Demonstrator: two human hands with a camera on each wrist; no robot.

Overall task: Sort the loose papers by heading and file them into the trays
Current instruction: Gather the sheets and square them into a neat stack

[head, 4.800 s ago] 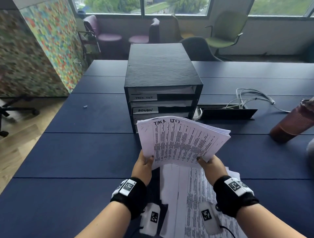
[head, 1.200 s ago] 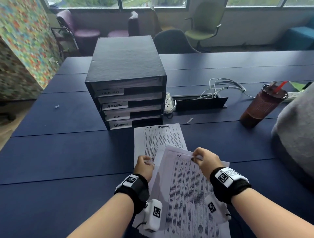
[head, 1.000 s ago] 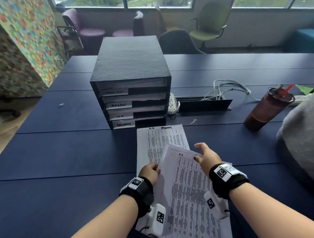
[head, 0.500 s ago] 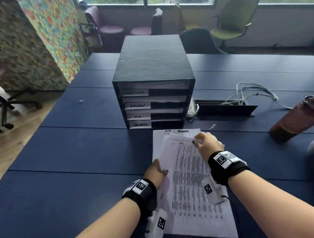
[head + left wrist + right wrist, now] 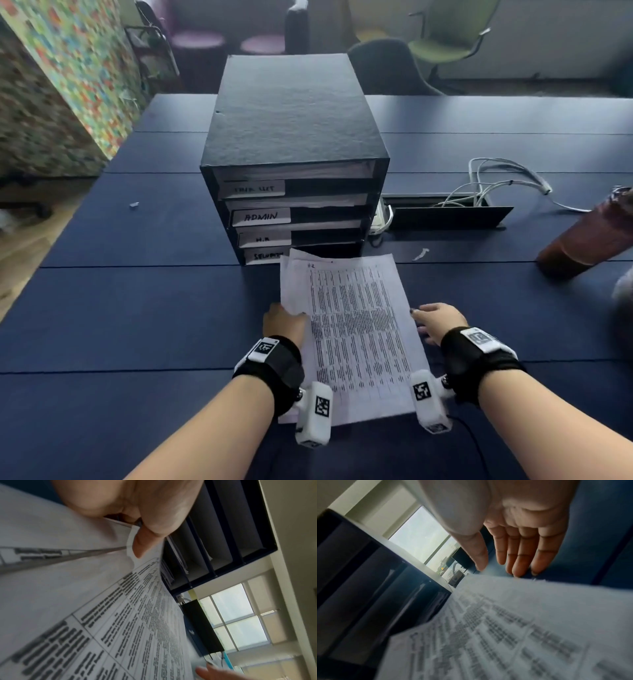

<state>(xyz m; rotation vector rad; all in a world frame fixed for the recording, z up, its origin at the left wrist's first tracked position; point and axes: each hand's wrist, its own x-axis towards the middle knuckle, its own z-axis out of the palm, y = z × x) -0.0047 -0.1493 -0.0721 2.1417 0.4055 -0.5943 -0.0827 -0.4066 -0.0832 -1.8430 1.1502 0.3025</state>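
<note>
The H.R sheet (image 5: 352,329), formerly lifted at an angle, now lies squared over the sheets beneath. Right hand (image 5: 438,322) has quit its top corner for the right edge, fingers straight; left hand (image 5: 286,323) pinches the left edge.

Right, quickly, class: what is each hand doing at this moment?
Left hand: pinching the left edge of the H.R papers, thumb on top.
Right hand: open, fingers straight at the papers' right edge, gripping nothing.
</note>
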